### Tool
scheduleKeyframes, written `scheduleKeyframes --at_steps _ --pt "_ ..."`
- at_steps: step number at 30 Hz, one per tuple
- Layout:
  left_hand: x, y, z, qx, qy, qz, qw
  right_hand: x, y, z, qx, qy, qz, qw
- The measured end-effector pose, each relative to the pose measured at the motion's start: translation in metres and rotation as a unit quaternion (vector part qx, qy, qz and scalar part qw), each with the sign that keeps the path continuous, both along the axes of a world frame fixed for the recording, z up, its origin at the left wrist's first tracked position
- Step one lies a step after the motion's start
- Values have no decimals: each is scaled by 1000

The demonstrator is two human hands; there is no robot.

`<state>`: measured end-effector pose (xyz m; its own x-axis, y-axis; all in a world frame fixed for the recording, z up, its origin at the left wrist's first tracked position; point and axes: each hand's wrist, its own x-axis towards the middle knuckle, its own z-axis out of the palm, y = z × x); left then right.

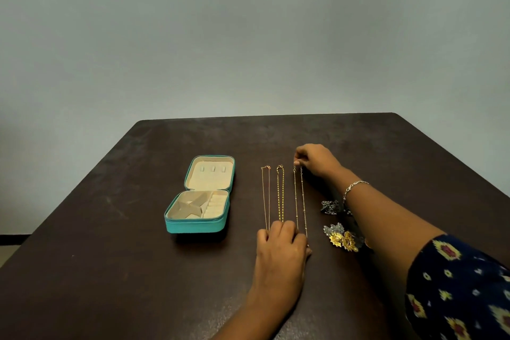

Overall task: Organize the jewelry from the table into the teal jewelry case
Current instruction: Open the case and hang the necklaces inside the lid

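Note:
The teal jewelry case (193, 225) lies open at the table's left middle, with a cream lid panel and divided cream compartments. To its right, three thin gold chains lie side by side: a fine one (265, 196), a yellow link one (280, 196) and a beaded one (299, 201). My right hand (317, 159) pinches the far clasp end of the beaded chain. My left hand (281, 246) covers the near ends of the chains, thumb and fingers curled at the beaded chain's near end. Dark silver earrings (329, 207) and gold earrings (342, 240) sit under my right forearm.
The dark brown table (110, 257) stands against a plain pale wall. Its far edge runs behind the case and its right edge slants down past my right arm. A silver bracelet (354, 186) is on my right wrist.

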<state>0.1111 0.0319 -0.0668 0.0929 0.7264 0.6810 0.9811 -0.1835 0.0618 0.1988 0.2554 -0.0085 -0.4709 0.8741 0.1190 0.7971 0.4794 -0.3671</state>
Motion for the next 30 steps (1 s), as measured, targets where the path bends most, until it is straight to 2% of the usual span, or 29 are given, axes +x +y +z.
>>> scheduleKeyframes --at_steps 13,18,23,30 --pt "1 -4 5 -21 -31 -2 999 0 0 -10 25 -8 15 1000" --pt "-5 -6 12 6 -175 3 985 2 -10 0 -5 45 13 999" --pt "-14 -5 14 25 -356 -7 934 5 -51 15 3 171 19 985" --pt "-28 -14 23 50 -502 -25 863 28 -132 24 -20 269 -1 963"
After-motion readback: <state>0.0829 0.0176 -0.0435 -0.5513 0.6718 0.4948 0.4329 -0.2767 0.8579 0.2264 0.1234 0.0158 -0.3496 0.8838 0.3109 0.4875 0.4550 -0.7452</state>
